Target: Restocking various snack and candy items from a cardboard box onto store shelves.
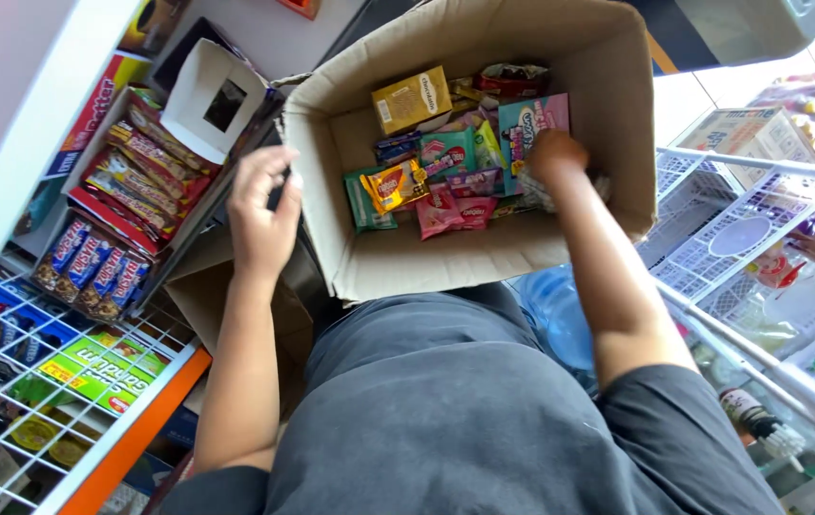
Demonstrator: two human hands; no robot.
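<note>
A cramped shop aisle fills the frame, packed with stock on both sides and seen from above past a grey shirt (445, 410). In the upper middle sits an open cardboard box (608, 67), its tall walls leaving only the top free for reaching in; its near wall stands just above the shirt. The right hand (552, 157) is down inside the box at its right side, curled shut on a small wrapped packet (536, 195) that is mostly hidden, so what kind it is cannot be told. Around it lie loose sweets: a yellow carton (411, 98), a pink and blue packet (533, 119), pink sachets (450, 210) and an orange bag (394, 184). The left hand (262, 205) is outside the box at its left wall, fingers spread and loosely open, touching or just off the flap edge, holding nothing. To its left, close by, a tilted display tray of chocolate bars (145, 167) and a white wire shelf (7, 381) hem in that arm. At right, white wire racks (741, 238) crowd the box's far wall.
</note>
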